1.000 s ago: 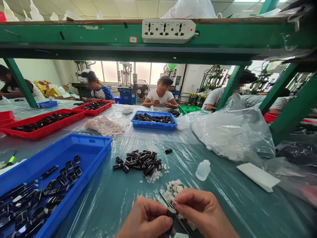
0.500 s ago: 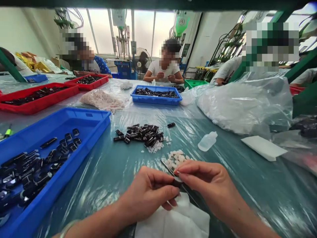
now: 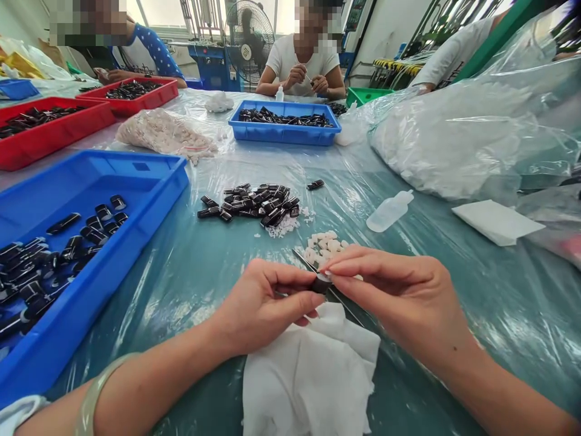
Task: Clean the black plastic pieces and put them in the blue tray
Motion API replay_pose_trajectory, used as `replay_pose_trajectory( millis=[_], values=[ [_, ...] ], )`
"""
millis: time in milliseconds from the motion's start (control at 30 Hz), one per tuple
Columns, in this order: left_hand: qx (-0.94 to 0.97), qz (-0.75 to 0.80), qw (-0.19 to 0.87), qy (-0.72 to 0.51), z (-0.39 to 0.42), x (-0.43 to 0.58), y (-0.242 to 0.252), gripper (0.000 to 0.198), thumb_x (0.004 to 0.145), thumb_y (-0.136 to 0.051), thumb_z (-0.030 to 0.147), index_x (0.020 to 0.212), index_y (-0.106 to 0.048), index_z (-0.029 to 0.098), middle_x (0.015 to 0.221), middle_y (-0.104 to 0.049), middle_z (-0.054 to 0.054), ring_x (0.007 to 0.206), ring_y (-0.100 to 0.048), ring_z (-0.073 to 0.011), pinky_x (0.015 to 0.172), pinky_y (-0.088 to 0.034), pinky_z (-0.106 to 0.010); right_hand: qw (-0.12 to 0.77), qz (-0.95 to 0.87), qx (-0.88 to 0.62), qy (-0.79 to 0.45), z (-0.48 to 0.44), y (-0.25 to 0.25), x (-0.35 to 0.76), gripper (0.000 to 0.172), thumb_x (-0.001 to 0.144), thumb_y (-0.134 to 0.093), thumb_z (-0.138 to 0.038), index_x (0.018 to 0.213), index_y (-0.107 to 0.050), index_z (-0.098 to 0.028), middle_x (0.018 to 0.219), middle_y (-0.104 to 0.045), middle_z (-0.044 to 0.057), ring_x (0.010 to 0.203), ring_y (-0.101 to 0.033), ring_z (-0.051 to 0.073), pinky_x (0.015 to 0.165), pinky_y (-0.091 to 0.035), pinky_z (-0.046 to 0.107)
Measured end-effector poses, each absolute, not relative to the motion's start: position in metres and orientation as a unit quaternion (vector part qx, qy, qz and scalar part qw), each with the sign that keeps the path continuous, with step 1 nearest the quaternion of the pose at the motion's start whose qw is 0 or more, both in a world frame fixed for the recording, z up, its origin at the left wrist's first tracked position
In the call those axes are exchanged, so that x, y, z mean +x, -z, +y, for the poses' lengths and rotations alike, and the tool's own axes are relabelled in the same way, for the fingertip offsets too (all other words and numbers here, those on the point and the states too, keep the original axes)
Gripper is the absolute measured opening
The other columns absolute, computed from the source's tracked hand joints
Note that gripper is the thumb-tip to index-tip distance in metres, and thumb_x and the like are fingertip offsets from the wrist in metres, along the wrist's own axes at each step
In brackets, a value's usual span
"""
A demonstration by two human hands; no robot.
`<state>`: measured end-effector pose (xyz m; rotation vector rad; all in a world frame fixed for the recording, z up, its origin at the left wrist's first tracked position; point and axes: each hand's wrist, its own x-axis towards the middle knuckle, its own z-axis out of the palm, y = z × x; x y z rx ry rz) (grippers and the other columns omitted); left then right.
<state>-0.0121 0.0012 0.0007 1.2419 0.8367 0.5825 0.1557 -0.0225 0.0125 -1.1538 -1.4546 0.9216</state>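
Observation:
My left hand (image 3: pixel 261 306) and my right hand (image 3: pixel 399 293) meet in front of me, both pinching one small black plastic part (image 3: pixel 321 283). Thin metal tweezers (image 3: pixel 305 261) lie along my right hand's fingers and stick out towards the far side. A white cloth (image 3: pixel 308 375) lies on the table under my hands. Just beyond them sit a little heap of white pieces (image 3: pixel 327 243) and a pile of black parts (image 3: pixel 254 204).
A blue tray (image 3: pixel 136 181) with several black parts stands at my left. A small clear bottle (image 3: pixel 390 211) lies on its side, near a white pad (image 3: pixel 497 221) and a big plastic bag (image 3: pixel 463 133). Other people work at red trays (image 3: pixel 49 136) and a blue tray (image 3: pixel 284 130) across the table.
The view has tilted down, so the green shelf and power strip have left the frame. My hands now show fully, with the white cloth under them, still pinching the black part.

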Motion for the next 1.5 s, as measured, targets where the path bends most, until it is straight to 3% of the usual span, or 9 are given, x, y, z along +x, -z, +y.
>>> replay_pose_trajectory(
  millis=[467, 633, 1133, 1500],
  values=[
    [0.602, 0.374, 0.656, -0.259, 0.000, -0.012, 0.002, 0.018, 0.075, -0.058, 0.021, 0.082, -0.071, 0.012, 0.068, -0.064, -0.004, 0.064, -0.058, -0.0130, 0.058, -0.051, -0.022, 0.517, -0.602, -0.497, -0.351, -0.026, -0.003, 0.153, 0.020, 0.070, -0.065, -0.008, 0.070, -0.074, -0.026, 0.074, -0.072, 0.000, 0.070, -0.065, 0.013, 0.062, -0.054, 0.020],
    [0.604, 0.365, 0.655, -0.270, -0.001, -0.013, 0.001, 0.018, 0.076, -0.057, 0.019, 0.083, -0.071, 0.012, 0.066, -0.062, -0.003, 0.063, -0.056, -0.0116, 0.058, -0.051, -0.021, 0.497, -0.647, -0.458, -0.352, -0.026, -0.004, 0.155, 0.023, 0.071, -0.065, -0.007, 0.081, -0.072, -0.026, 0.082, -0.071, 0.002, 0.079, -0.065, 0.017, 0.066, -0.054, 0.027],
    [0.586, 0.377, 0.654, -0.295, 0.001, -0.013, 0.001, 0.020, 0.074, -0.059, 0.016, 0.088, -0.073, 0.015, 0.063, -0.063, -0.001, 0.059, -0.054, -0.0098, 0.056, -0.051, -0.019, 0.468, -0.730, -0.470, -0.164, -0.028, -0.002, 0.155, 0.024, 0.072, -0.065, -0.007, 0.085, -0.070, -0.027, 0.081, -0.069, 0.002, 0.071, -0.062, 0.016, 0.057, -0.052, 0.027],
    [0.605, 0.367, 0.647, -0.284, 0.002, -0.015, 0.001, 0.021, 0.075, -0.057, 0.015, 0.088, -0.073, 0.016, 0.063, -0.063, -0.001, 0.058, -0.055, -0.0100, 0.057, -0.051, -0.020, 0.455, -0.741, -0.454, -0.194, -0.024, -0.004, 0.157, 0.021, 0.072, -0.065, -0.008, 0.082, -0.070, -0.026, 0.079, -0.069, 0.002, 0.069, -0.062, 0.016, 0.057, -0.051, 0.027]
  ],
)
